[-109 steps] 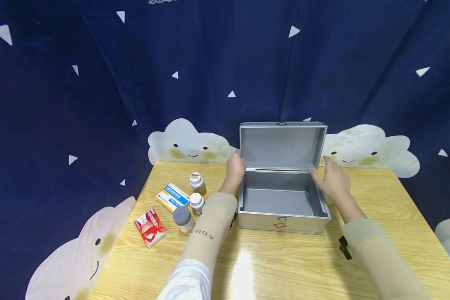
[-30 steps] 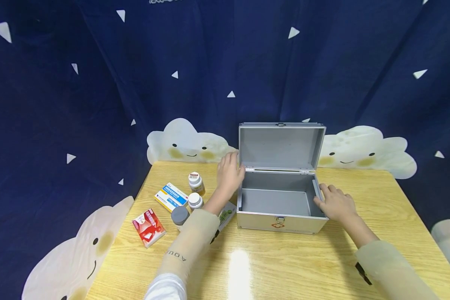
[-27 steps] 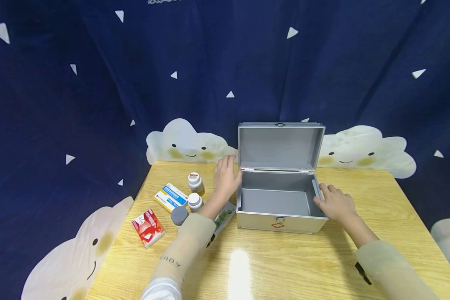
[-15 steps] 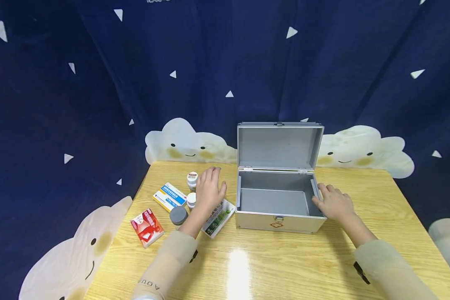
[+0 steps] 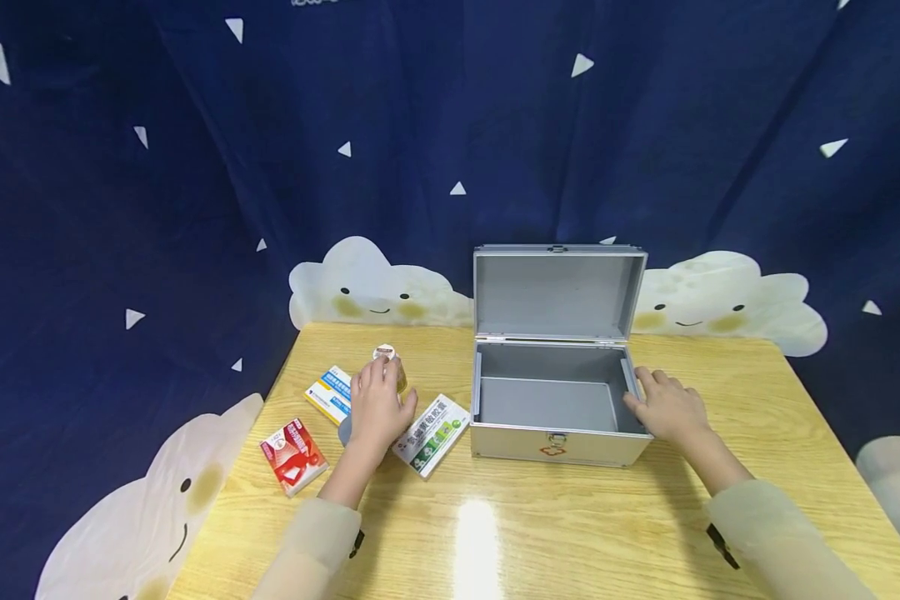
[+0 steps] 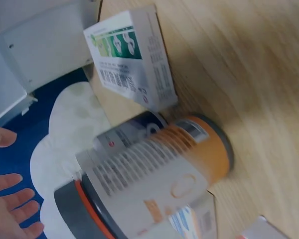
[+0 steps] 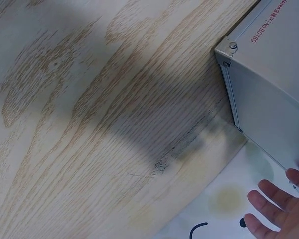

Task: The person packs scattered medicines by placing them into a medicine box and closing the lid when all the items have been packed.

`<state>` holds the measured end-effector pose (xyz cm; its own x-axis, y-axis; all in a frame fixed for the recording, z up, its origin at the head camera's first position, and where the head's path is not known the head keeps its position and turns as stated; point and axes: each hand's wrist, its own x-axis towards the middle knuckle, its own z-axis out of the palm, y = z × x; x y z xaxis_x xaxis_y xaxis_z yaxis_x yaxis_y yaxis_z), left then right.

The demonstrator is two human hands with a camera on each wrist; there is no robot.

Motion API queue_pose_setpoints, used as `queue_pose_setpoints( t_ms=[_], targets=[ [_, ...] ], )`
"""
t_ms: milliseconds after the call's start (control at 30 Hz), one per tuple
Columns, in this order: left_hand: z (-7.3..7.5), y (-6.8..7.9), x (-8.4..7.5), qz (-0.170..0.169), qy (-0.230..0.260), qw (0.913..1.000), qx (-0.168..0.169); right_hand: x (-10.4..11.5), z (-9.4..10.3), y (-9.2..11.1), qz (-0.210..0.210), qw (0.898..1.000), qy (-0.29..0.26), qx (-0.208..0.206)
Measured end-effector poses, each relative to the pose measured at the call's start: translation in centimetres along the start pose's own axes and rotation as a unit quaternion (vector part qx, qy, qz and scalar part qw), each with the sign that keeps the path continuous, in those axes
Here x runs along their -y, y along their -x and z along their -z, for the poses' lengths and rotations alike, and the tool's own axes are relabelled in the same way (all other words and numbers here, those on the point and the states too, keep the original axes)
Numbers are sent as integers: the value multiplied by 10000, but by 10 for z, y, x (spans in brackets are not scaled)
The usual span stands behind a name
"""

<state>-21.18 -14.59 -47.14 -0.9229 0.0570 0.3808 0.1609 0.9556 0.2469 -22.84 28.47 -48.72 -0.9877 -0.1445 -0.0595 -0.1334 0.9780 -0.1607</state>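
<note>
My left hand (image 5: 377, 406), fingers spread, hovers over the medicine bottles. It partly covers a grey-capped bottle (image 5: 344, 432) and the white-capped bottle (image 5: 384, 351) behind. In the left wrist view, my fingertips stand apart from the orange-and-white grey-capped bottle (image 6: 154, 184), and a smaller bottle (image 6: 122, 134) shows behind it. A silver first-aid case (image 5: 558, 446) stands with its lid (image 5: 562, 293) raised and its inside bare. My right hand (image 5: 671, 406) rests at the case's right rim, fingers loosely extended; in the right wrist view its fingertips lie by the case wall (image 7: 274, 94).
A green-and-white medicine box (image 5: 431, 435) lies between the bottles and the case. Farther left are a blue-and-white box (image 5: 331, 395) and a red box (image 5: 295, 457). The wooden table (image 5: 570, 533) backs onto a dark blue curtain (image 5: 390, 100).
Both hands have left the lid's sides. My left hand has moved left and nearer over the bottles, uncovering the green-and-white box. My right hand has come down to the case's right rim.
</note>
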Motion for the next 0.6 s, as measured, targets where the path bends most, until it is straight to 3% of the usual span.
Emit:
queue_pose_setpoints(
  t_ms=[233, 600],
  targets=[
    [8, 15, 17, 599, -53, 9976, 337, 0, 0, 0, 44, 10000, 13, -56],
    [10, 32, 38, 1029, -275, 9879, 1124, 1, 1, 0, 12, 10000, -15, -64]
  ],
)
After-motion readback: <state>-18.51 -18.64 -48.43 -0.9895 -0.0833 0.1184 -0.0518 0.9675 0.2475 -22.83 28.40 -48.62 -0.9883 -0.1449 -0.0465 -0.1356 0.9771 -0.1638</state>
